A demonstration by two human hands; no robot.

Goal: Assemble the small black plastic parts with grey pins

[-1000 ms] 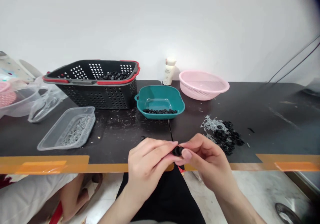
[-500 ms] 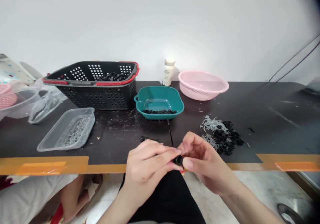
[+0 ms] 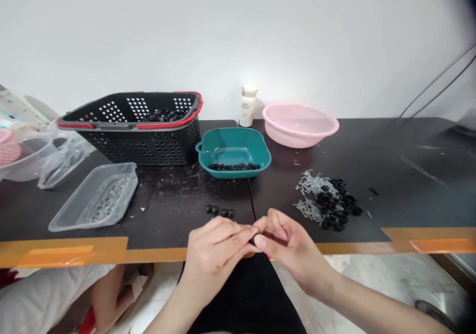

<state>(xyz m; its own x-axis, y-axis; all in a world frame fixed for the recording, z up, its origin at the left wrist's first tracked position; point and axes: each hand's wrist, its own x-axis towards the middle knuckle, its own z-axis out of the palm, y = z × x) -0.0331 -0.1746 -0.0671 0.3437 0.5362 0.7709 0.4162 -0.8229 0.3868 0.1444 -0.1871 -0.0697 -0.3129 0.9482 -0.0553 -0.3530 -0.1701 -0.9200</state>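
Observation:
Above the table's front edge, my left hand (image 3: 219, 247) and my right hand (image 3: 288, 244) meet at the fingertips. Between them they pinch a small round black plastic part (image 3: 253, 240), mostly covered by the fingers. Whether a pin sits in it, I cannot tell. Just beyond my left hand lie several small black round pieces (image 3: 224, 212) on the dark table. To the right of my right hand is a pile of black ring-like parts (image 3: 338, 207) with loose silvery pins (image 3: 314, 185) beside it.
A teal basin (image 3: 234, 174) holding black parts stands ahead. Left of it are a black basket (image 3: 145, 145) with red handles and a clear tray (image 3: 70, 207) of pins. Behind stand a white bottle (image 3: 247, 108) and a pink basket (image 3: 297, 138). Another person's sleeve (image 3: 55, 294) shows lower left.
Both hands have shifted slightly left with the black part, which is now more covered by the fingers. The small black pieces beyond my left hand have come into fuller view.

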